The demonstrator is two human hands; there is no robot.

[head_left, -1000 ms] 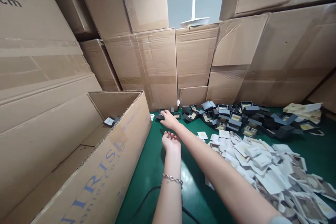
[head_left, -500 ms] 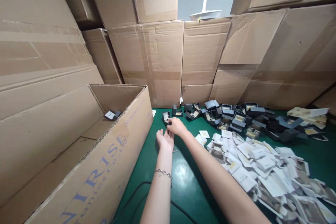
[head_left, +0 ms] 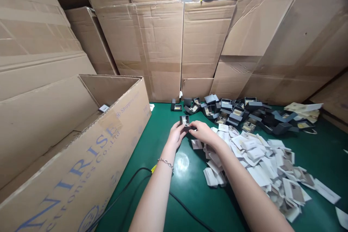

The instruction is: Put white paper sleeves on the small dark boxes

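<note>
Between my two hands is a small black hinged box [head_left: 184, 120], its lid up and a pale lining showing. My left hand [head_left: 175, 135] is closed on its left side from below. My right hand [head_left: 201, 131] grips the right side with bent fingers; its fingertips are partly hidden. Right of my hands spreads a pile of white card inserts [head_left: 258, 165], some with cut-outs. Behind it lies a heap of open black boxes [head_left: 235, 116]. One more open black box [head_left: 176, 106] stands apart, beyond my hands.
At left stands a large open carton [head_left: 89, 156] with blue print, a small item partly visible inside. A black cable [head_left: 187, 212] crosses the green table [head_left: 136, 195] under my forearms. Stacked cartons [head_left: 154, 50] wall off the back. Yellowish bags [head_left: 306, 110] lie at far right.
The small box has come off the table's far side, nearer and to the right, into both hands. My open left palm has closed on it. The camera view has shifted.
</note>
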